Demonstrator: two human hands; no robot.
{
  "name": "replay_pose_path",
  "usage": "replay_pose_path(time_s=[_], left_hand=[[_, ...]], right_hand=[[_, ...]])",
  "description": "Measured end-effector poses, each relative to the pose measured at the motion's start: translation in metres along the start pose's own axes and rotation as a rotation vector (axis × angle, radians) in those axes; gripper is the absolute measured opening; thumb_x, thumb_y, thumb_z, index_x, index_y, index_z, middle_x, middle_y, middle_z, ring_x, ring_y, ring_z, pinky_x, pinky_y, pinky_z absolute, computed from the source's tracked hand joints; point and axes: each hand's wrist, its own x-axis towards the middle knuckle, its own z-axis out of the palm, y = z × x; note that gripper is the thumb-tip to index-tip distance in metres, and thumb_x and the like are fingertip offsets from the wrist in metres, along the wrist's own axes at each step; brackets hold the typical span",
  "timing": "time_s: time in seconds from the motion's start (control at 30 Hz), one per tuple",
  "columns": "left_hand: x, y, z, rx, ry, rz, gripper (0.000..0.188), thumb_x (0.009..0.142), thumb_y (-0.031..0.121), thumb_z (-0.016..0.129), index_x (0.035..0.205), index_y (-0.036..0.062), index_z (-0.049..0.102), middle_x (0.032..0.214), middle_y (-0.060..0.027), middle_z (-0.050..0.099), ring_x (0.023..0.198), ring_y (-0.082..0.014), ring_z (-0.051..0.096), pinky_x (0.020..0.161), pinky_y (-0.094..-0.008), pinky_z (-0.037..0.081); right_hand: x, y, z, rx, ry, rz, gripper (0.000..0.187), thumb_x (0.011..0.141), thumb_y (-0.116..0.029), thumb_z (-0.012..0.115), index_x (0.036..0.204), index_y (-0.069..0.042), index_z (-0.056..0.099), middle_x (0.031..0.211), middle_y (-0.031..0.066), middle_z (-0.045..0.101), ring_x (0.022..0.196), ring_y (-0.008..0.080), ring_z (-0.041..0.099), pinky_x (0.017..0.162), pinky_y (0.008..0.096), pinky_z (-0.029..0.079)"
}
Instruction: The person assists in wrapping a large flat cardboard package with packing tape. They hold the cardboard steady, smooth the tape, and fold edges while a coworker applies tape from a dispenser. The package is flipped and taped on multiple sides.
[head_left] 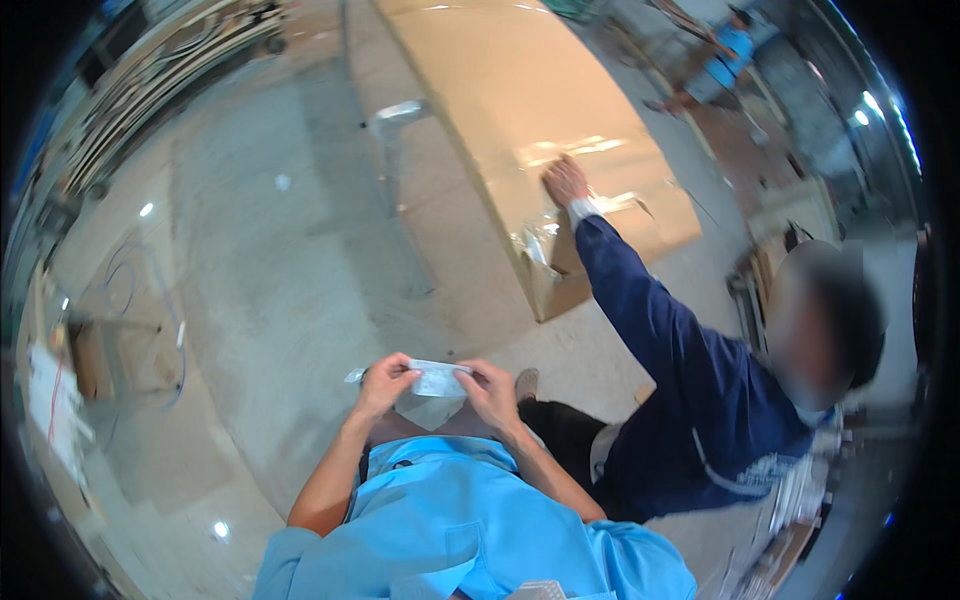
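Both of my hands are in front of my waist, with a small white rectangular slip [438,380] stretched between them. My left hand [384,384] pinches its left end between thumb and fingers. At the other end, the thumb and fingers of my right hand [489,394] grip the slip. Faint marks show on it, too blurred to make out. A whitish scrap [354,376] sticks out by my left hand; whether it is held cannot be told. Beyond my hands lies a long package wrapped in brown cardboard [520,90], with shiny clear tape round its near end.
At my right stands a co-worker in a dark blue jacket [690,390], one hand [566,181] laid on the package. Stacked boards [160,90] are at far left, a cable [182,360] on the floor nearer. Another person in blue [728,58] is at far right.
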Motion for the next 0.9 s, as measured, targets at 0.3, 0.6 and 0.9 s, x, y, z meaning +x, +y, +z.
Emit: replay_pose_path(time_s=[0.3, 0.6, 0.9], left_hand=[[0.001, 0.063, -0.065, 0.082, -0.076, 0.038, 0.009, 0.093, 0.007, 0.068, 0.099, 0.0019, 0.065, 0.093, -0.005, 0.069, 0.086, -0.0108, 0.064, 0.079, -0.0269, 0.052], [0.025, 0.067, -0.03, 0.117, -0.237, 0.044, 0.027, 0.092, 0.006, 0.07, 0.115, -0.0016, 0.061, 0.103, -0.0082, 0.07, 0.095, -0.0144, 0.066, 0.086, -0.0291, 0.054], [0.024, 0.065, -0.032, 0.283, -0.072, 0.126, 0.013, 0.091, 0.009, 0.07, 0.1, -0.0001, 0.068, 0.091, -0.0056, 0.072, 0.083, -0.0111, 0.066, 0.075, -0.0277, 0.053]], right_hand=[[-0.001, -0.046, 0.071, 0.057, 0.182, -0.034, 0.015, 0.09, -0.005, 0.07, 0.104, 0.002, 0.072, 0.092, 0.0098, 0.073, 0.079, 0.0132, 0.069, 0.07, 0.0274, 0.055], [-0.02, -0.024, 0.055, -0.013, 0.45, -0.076, 0.019, 0.089, -0.007, 0.071, 0.107, -0.001, 0.072, 0.089, 0.0092, 0.073, 0.076, 0.0127, 0.067, 0.069, 0.0285, 0.054], [-0.009, -0.011, 0.045, 0.171, 0.269, -0.034, 0.033, 0.09, -0.006, 0.072, 0.122, 0.0, 0.066, 0.093, 0.0084, 0.072, 0.085, 0.012, 0.066, 0.074, 0.0266, 0.054]])
